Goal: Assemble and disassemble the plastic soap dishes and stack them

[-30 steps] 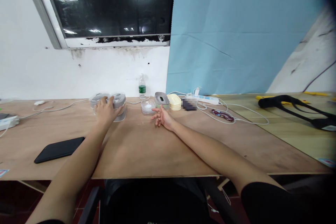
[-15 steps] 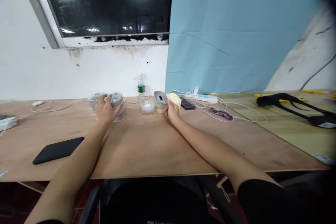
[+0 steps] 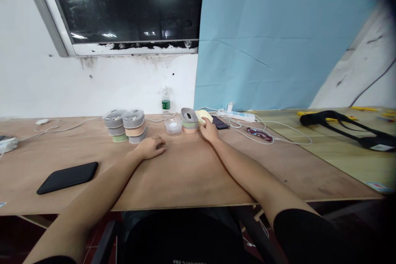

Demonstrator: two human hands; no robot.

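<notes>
My right hand (image 3: pixel 209 130) is at the near side of a pale yellow container (image 3: pixel 201 114), index finger over its rim and thumb lower on the outside. Just left of it stands a stacked lunch box (image 3: pixel 189 119) with a grey lid over green and peach tiers. A clear plastic container (image 3: pixel 173 125) sits beside that. My left hand (image 3: pixel 151 147) rests on the table, fingers loosely bent and a little apart, holding nothing. Behind it are two more stacked lunch boxes, one with a green bottom tier (image 3: pixel 119 137) and one with a peach middle tier (image 3: pixel 136 130).
A water bottle (image 3: pixel 166 102) stands by the wall. To the right lie a dark phone-like slab (image 3: pixel 220 122), a power strip (image 3: pixel 243 116), white cables and a dark red patterned object (image 3: pixel 260 134). A black flat case (image 3: pixel 68 177) lies at the left, a black strap-like frame (image 3: pixel 346 128) far right.
My left hand has left the left-hand stacked boxes and come down toward me and right onto the table. My right hand has shifted from the grey-lidded lunch box to the yellow container.
</notes>
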